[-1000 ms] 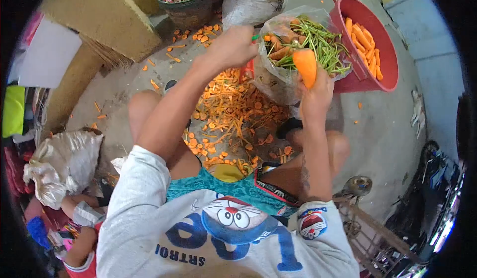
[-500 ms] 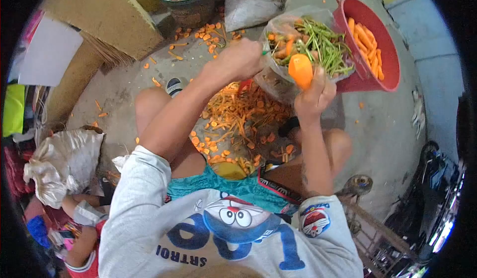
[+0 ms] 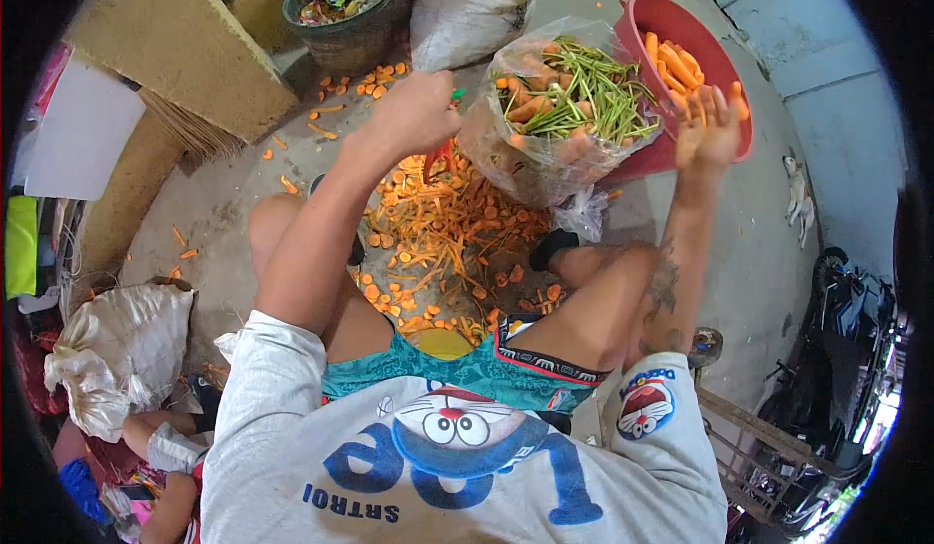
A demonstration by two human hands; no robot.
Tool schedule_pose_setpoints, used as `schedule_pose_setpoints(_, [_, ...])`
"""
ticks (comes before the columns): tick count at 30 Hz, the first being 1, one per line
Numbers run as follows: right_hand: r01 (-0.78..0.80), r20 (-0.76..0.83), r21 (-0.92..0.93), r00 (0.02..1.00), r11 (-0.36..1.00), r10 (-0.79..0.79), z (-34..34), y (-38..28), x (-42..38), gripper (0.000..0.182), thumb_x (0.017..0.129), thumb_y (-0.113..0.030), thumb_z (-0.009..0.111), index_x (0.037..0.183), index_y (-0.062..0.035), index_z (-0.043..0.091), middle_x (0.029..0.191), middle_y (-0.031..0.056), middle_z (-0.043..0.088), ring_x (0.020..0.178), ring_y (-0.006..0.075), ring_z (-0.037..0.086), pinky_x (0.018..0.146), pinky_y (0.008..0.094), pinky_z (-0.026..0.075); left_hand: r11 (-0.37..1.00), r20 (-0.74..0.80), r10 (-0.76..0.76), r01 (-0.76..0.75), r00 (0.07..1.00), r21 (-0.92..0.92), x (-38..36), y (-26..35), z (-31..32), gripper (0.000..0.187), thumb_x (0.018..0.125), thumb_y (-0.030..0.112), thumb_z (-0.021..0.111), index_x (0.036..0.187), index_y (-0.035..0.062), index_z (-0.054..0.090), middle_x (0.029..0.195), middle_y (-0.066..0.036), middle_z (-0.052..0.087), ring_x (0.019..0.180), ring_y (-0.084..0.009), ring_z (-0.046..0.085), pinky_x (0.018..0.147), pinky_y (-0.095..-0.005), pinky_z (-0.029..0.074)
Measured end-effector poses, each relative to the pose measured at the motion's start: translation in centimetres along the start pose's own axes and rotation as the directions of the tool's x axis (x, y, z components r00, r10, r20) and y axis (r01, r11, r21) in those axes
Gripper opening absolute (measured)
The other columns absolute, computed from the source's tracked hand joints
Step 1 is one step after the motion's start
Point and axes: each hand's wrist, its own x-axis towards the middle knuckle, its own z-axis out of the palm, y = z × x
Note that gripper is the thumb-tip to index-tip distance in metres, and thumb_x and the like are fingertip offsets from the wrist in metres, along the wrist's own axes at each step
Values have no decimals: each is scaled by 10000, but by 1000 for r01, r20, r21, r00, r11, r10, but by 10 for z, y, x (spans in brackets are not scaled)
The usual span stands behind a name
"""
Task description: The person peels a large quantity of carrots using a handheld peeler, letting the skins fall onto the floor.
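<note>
My left hand [image 3: 420, 116] is closed, with a small green part of a tool [image 3: 457, 94] showing at its fingers; the rest of the tool is hidden. My right hand [image 3: 708, 135] is at the near rim of the red bucket [image 3: 637, 48], fingers raised and apart. Peeled carrots [image 3: 676, 65] lie inside the bucket, one right behind my right fingers. Between my hands stands a clear plastic bag [image 3: 545, 169] of unpeeled carrots [image 3: 530, 108] and green stems [image 3: 598, 91].
Orange peelings and cut ends [image 3: 448, 223] cover the floor between my legs, with something red [image 3: 438, 160] near them. A dark bin [image 3: 341, 38] and white sack [image 3: 472, 14] stand beyond. Another person's arm [image 3: 170, 510] shows at lower left; a motorcycle [image 3: 846, 349] is at right.
My right hand has moved right to the bucket and let go of the peeled carrot it held up over the bag. My left hand has moved left, away from the bag.
</note>
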Motion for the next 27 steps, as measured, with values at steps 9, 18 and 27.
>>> schedule_pose_setpoints(9, [869, 859, -492, 474, 51, 194, -14, 70, -123, 336, 888, -257, 691, 1120, -15, 712, 1053, 208, 699, 1086, 390, 637, 985, 496, 483, 999, -43, 40, -38, 998, 30, -4, -2, -9, 273, 768, 99, 609, 936, -116, 616, 860, -366, 653, 875, -515, 667, 811, -554, 543])
schedule_pose_setpoints(18, [891, 703, -321, 452, -322, 550, -8, 88, -109, 120, 805, -83, 651, 903, -83, 720, 1024, 84, 687, 1132, 302, 604, 876, 445, 525, 1000, -31, 11, -10, 999, 23, -11, -3, -16, 251, 803, 108, 599, 951, -92, 631, 869, -356, 658, 879, -507, 667, 803, -547, 534])
schedule_pose_setpoints(27, [923, 901, 30, 141, -384, 409, -13, 78, -65, 314, 793, -141, 701, 1107, -140, 694, 1167, 42, 627, 1234, 250, 542, 905, 446, 468, 1000, -64, 29, -30, 998, -10, -7, -11, -16, 237, 827, 105, 590, 980, -71, 634, 908, -330, 672, 889, -492, 665, 798, -523, 527])
